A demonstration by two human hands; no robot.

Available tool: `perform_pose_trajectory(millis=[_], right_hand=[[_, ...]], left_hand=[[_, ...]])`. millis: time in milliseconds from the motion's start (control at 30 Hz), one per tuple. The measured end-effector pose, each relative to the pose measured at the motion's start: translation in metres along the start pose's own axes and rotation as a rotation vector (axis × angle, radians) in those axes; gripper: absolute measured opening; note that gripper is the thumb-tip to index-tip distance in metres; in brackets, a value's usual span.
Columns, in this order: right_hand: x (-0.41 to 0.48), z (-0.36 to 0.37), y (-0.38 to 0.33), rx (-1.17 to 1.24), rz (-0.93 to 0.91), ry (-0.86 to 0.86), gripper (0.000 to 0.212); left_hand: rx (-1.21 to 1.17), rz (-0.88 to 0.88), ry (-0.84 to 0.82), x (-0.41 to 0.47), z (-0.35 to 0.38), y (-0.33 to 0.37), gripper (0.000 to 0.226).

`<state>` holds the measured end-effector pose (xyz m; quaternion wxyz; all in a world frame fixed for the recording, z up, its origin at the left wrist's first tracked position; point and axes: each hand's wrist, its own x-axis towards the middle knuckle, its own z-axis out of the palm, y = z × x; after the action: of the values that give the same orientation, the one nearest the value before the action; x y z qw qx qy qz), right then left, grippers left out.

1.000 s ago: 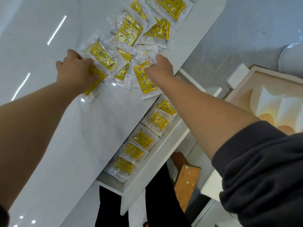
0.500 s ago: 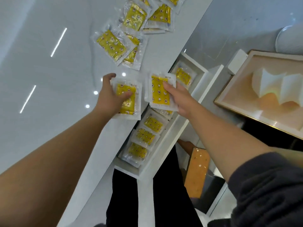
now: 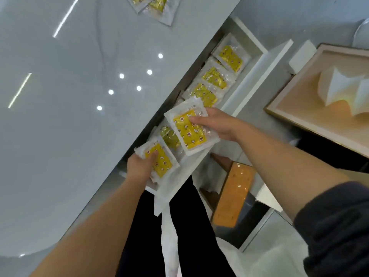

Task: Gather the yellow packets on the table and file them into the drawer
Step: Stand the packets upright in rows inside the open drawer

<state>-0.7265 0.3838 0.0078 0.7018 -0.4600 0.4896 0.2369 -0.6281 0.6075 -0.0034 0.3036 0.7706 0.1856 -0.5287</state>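
Yellow packet pinched by left hand fingers | second packet gripped by right hand | above drawer

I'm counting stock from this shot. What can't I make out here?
Head view only:
- Loose packets on the table: cut off by the top edge, count unknown.
- Drawer middle: hidden under the right hand and right packet.
- Drawer's near end: covered by left hand and left packet.
- Packet print: too blurred to read.

This looks like a shop or showroom. A glossy white tabletop mirrors round ceiling spotlights and strip lights. A white drawer holds many identical yellow packets. A framed paper artwork lies on the polished grey floor.
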Motion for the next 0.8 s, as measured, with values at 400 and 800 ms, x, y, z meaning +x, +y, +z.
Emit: perform_pose_trajectory(millis=[400,800], right_hand=[[0.05,0.041,0.03,-0.501,-0.114,0.147,0.037],[0.079,0.064,0.039,-0.783,-0.014,0.071,0.054]], left_hand=[[0.781,0.129,-0.011,0.073,-0.004,-0.038,0.038],[0.545,0.119,-0.111,0.095,-0.012,-0.045,0.032]])
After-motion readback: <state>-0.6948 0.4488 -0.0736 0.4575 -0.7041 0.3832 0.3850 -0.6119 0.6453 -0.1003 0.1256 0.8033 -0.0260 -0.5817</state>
